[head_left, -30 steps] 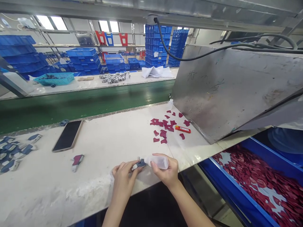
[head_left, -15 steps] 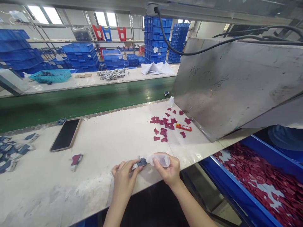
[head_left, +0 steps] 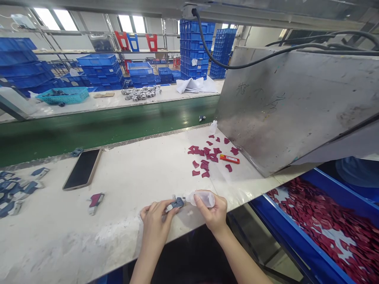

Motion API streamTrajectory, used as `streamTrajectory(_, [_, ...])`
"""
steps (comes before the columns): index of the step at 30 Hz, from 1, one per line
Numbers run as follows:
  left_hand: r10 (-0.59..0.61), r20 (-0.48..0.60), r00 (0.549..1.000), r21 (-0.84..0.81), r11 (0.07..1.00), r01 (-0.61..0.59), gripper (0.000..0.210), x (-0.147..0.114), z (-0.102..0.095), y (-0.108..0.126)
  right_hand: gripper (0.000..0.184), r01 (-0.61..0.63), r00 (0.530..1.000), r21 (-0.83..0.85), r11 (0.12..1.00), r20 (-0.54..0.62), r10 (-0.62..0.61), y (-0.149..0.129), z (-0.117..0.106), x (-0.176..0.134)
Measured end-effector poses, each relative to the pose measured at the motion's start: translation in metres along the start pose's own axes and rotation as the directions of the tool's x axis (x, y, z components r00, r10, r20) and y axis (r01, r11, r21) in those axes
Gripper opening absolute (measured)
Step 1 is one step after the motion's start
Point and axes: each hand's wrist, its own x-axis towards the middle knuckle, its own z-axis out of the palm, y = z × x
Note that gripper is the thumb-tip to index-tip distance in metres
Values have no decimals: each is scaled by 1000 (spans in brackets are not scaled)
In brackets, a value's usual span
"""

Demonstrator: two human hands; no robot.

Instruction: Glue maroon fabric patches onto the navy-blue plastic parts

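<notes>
Near the front edge of the white worktable, my left hand (head_left: pixel 158 217) is closed on a small blue-and-white plastic part (head_left: pixel 177 203), pinched between thumb and fingers. My right hand (head_left: pixel 215 213) grips a translucent squeeze bottle (head_left: pixel 205 198) lying nearly level, its narrow tip pointing left, close beside the part. Farther back, several small dark-red pieces (head_left: pixel 205 165) lie scattered round a red lighter-like stick (head_left: pixel 229 159). To the left rests a similar part with a red piece on it (head_left: pixel 95 200).
A phone (head_left: pixel 82 169) and a pile of blue-and-white parts (head_left: pixel 16 191) lie on the left. Behind runs a green conveyor belt (head_left: pixel 142 123) carrying a small part (head_left: pixel 201 118). A metal panel (head_left: pixel 296 106) stands at right, above a blue bin (head_left: pixel 288 211) of red pieces.
My right hand has drawn the bottle slightly right, so its tip is farther from the part. My left hand stays put. The small part on the belt has shifted left.
</notes>
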Motion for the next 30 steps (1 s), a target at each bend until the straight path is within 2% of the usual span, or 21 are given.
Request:
streamTrajectory(9, [4,5,1000,-2,1000,-4,18,0,-2,4,14,33,998,-15,999,-53,-34,-1,-3,-2])
streamTrajectory(14, [26,-22,999,9,1000,-26,22,-1,-2,6,21,7,997,3,1000,-83,-7,1,-4,-5])
streamTrajectory(19, [22,-50,998,3,1000,-22,23,-1,1,4,15,-47,986,68,997,-156,57,0,0,-6])
streamTrajectory(21, [7,-33,999,-15,1000,-7,21,-1,1,2,14,-58,988,91,994,-138,71,-3,2,-7])
streamTrajectory(25, [-21,-12,1000,-35,999,20,22,0,0,-1,13,-80,996,90,993,-21,82,-9,9,-9])
streamTrajectory(30, [-19,0,1000,-41,999,19,24,-1,-1,0,13,-91,996,82,992,14,90,-10,14,-10])
